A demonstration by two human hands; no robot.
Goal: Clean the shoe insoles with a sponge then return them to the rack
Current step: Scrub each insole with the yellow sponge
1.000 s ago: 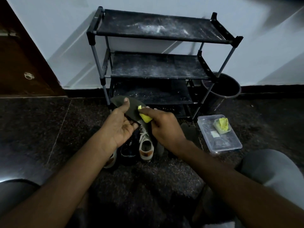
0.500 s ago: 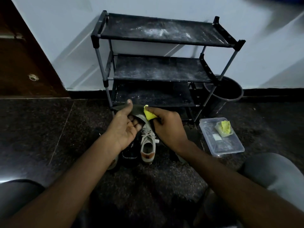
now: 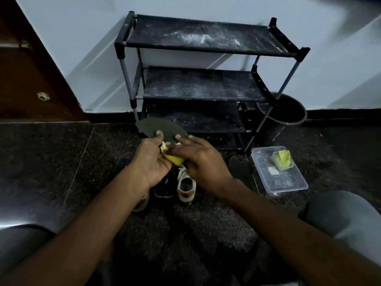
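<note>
L grip (image 3: 151,162) pinches insole (image 3: 162,126); R grip (image 3: 203,159) spread flat, pressing sponge (image 3: 175,159).

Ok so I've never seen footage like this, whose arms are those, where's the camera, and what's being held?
No machine here: a person wears one camera on the head, looking down at their two bare hands. The left hand holds a dark insole, thumb on top. A yellow sponge sits between both hands; the fingers of the right hand lie over it, though its thumb is hidden. On the dark floor are a white shoe, a black shoe, another insole, and a clear box with what looks like a second sponge. Behind stands a dusty black shoe rack beside a dark bin.
</note>
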